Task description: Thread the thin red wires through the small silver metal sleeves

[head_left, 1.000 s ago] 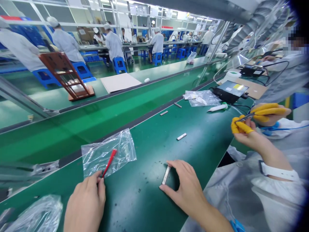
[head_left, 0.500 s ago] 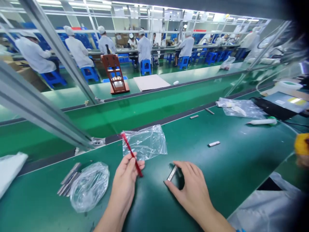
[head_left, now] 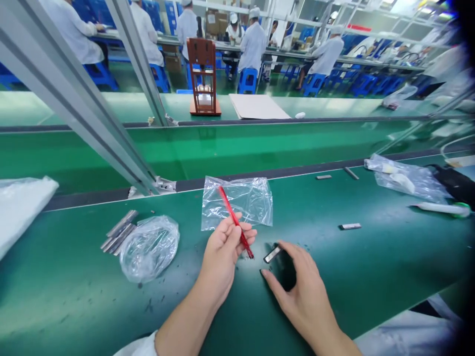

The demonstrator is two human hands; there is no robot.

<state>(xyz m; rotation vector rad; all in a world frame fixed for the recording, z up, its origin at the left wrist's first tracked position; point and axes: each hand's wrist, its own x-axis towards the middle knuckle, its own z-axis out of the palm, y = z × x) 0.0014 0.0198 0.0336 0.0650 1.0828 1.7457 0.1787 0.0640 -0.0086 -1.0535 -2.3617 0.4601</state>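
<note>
My left hand (head_left: 222, 247) is closed on a slim red bundle (head_left: 233, 217) that looks like thin wires. Its lower end is frayed and dark, and its upper end is blurred. To the right, my right hand (head_left: 302, 284) has thumb and index finger apart. A small flat metal bar (head_left: 273, 254) with dark edges lies on the table between them. The index fingertip is at the bar's upper end, but I cannot tell whether it touches. The thumb is clear of the bar. Behind my left hand a clear plastic bag (head_left: 241, 198) lies flat.
Several metal bars (head_left: 120, 230) lie beside a crumpled clear bag (head_left: 150, 247) on the left. Another small bar (head_left: 350, 226) lies to the right, near a white tube (head_left: 440, 208). A metal frame post (head_left: 100, 113) slants at left. Beyond the green channel stands a brown wooden rack (head_left: 203, 74).
My right thumb has drawn away from the metal bar, which now lies between the parted fingers. My left hand still holds the red bundle. The view has tilted down and shifted left.
</note>
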